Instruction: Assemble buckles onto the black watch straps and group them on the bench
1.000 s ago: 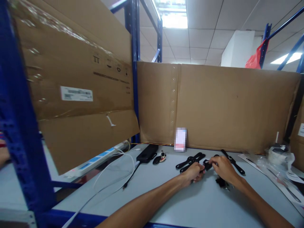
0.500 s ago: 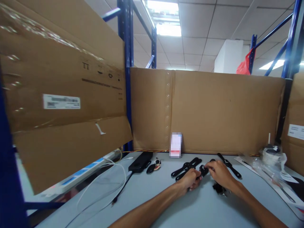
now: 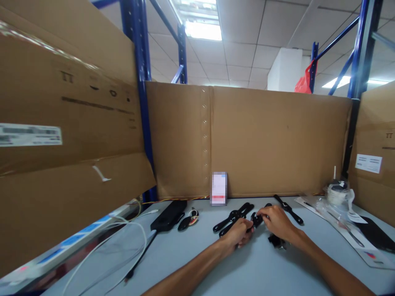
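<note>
A black wristwatch (image 3: 256, 220) with a dark strap is held between my two hands, just above the grey table. My left hand (image 3: 239, 233) is closed round its near strap end, fingers curled. From the far right side, my right hand (image 3: 275, 220) pinches at the watch body or strap; the fingertips partly hide the exact spot. Left of the held watch, black watches (image 3: 233, 216) lie crossed over each other. Another black watch (image 3: 289, 209) rests flat beyond my right hand. Below that hand sits a small cluster of black pieces (image 3: 277, 241) with shiny bits, too small to name.
A phone (image 3: 219, 189) leans on the cardboard at the back. At left lie a black power bank (image 3: 168, 216), keys (image 3: 189, 220), white cables (image 3: 145, 234) and a power strip (image 3: 70, 242). Plastic packaging (image 3: 336, 213) and a cup (image 3: 337, 192) are on the right.
The head view has turned to the right, so everything appears further left. Both hands stay on the watch with nearly the same grip.
</note>
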Demonstrator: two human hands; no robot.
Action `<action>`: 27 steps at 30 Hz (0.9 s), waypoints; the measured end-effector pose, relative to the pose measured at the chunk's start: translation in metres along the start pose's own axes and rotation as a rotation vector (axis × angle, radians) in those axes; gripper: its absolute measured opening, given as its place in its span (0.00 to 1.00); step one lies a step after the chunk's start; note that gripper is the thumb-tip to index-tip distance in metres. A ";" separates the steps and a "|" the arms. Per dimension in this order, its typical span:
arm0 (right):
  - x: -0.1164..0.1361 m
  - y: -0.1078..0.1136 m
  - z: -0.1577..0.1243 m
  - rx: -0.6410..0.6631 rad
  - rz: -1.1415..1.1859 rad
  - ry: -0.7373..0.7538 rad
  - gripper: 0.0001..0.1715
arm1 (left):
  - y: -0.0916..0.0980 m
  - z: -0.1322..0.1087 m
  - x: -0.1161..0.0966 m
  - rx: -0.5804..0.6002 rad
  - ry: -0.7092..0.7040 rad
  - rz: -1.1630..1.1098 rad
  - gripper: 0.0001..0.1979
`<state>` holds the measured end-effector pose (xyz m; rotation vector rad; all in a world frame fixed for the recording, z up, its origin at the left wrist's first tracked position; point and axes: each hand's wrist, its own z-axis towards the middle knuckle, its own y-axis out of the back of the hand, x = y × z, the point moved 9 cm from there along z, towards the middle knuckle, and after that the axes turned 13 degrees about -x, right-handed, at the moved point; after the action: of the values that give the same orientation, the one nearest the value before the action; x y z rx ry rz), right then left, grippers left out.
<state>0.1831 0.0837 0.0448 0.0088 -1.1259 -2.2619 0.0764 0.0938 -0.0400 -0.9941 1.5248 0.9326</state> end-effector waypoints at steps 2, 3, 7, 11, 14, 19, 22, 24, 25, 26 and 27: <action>0.007 -0.002 -0.001 0.022 0.073 0.032 0.24 | -0.001 -0.001 -0.001 0.008 -0.003 0.005 0.15; 0.010 -0.002 -0.002 0.030 0.106 0.045 0.24 | -0.001 -0.001 -0.001 0.007 -0.003 0.007 0.15; 0.009 -0.003 -0.002 0.019 0.087 0.024 0.23 | -0.001 0.000 0.000 -0.008 0.001 0.012 0.15; -0.002 0.001 0.000 -0.019 -0.019 -0.033 0.23 | -0.002 0.000 -0.001 -0.003 0.006 0.007 0.14; 0.004 0.002 0.001 -0.012 0.061 0.012 0.26 | -0.001 0.001 -0.001 -0.003 0.000 0.002 0.14; 0.012 0.003 0.001 0.019 0.149 0.063 0.26 | -0.001 0.002 0.001 -0.019 0.028 -0.014 0.15; 0.002 0.006 0.002 0.001 0.045 0.036 0.25 | -0.001 0.000 -0.002 -0.026 0.020 -0.023 0.14; -0.002 0.006 0.003 0.000 0.001 0.038 0.25 | -0.002 -0.002 -0.004 -0.028 0.024 -0.003 0.14; -0.003 0.006 0.003 0.003 -0.005 0.042 0.25 | -0.002 -0.003 -0.004 -0.026 0.024 0.003 0.14; -0.002 0.006 0.003 0.008 -0.002 0.047 0.25 | -0.001 -0.004 -0.005 -0.041 0.028 0.013 0.15; -0.001 0.006 0.003 0.012 0.010 0.053 0.25 | -0.002 -0.005 -0.005 -0.034 0.027 0.024 0.15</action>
<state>0.1860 0.0840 0.0507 0.0680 -1.1090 -2.2331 0.0772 0.0894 -0.0343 -1.0188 1.5508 0.9684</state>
